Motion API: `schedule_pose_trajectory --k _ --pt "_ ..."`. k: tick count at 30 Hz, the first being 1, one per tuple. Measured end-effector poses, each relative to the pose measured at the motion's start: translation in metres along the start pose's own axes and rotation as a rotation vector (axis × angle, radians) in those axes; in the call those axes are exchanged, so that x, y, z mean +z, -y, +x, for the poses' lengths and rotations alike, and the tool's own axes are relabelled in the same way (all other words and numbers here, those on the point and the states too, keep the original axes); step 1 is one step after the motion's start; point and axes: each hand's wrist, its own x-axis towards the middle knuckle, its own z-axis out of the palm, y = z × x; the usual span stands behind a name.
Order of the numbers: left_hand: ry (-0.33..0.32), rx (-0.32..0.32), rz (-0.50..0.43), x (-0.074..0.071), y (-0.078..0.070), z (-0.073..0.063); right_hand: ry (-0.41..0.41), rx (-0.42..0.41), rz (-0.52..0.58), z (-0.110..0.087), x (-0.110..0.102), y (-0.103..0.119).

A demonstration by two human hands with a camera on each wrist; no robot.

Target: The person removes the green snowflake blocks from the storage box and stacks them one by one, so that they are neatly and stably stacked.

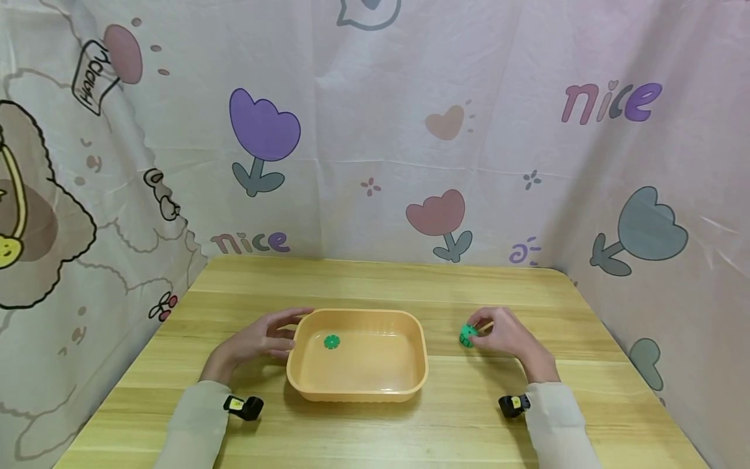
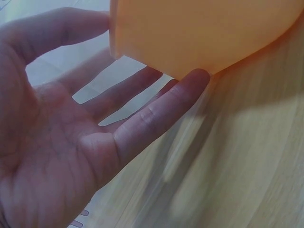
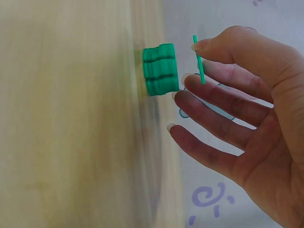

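My right hand (image 1: 505, 333) pinches a thin green disc (image 3: 200, 66) edge-on between thumb and fingertips. Right beside that disc, a stack of green scalloped discs (image 3: 160, 70) stands on the wooden table, to the right of the yellow plastic basin (image 1: 357, 394). Inside the basin, toward its left, one flat green notched disc (image 1: 331, 342) lies on the bottom. Against the basin's left side rests my left hand (image 1: 263, 339), its fingers spread and mostly straight. In the left wrist view its thumb touches the rim and its little finger (image 2: 161, 111) lies along the lower wall.
The wooden table (image 1: 363, 436) extends around the basin on every side. A printed cloth (image 1: 375, 130) hangs behind the table and down both sides. A small black camera (image 1: 245, 408) is strapped at the left wrist, and another (image 1: 514, 405) at the right.
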Motion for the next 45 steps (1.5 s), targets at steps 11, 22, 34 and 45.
schedule_pose_trajectory --k 11,22,34,45 --pt "0.003 0.008 -0.002 0.0001 0.0002 -0.0002 0.020 0.006 0.029 0.0010 0.0025 -0.0062" --pt "-0.001 -0.007 0.005 0.0006 -0.0003 -0.0002 0.014 0.048 -0.018 0.0025 0.0048 -0.0065" --pt "-0.002 -0.019 0.001 -0.0003 0.0012 0.0002 0.005 0.059 -0.064 0.0037 0.0061 -0.0020" --pt "-0.003 -0.014 0.007 -0.0006 0.0019 0.0003 0.002 0.052 -0.085 0.0044 0.0069 -0.0039"
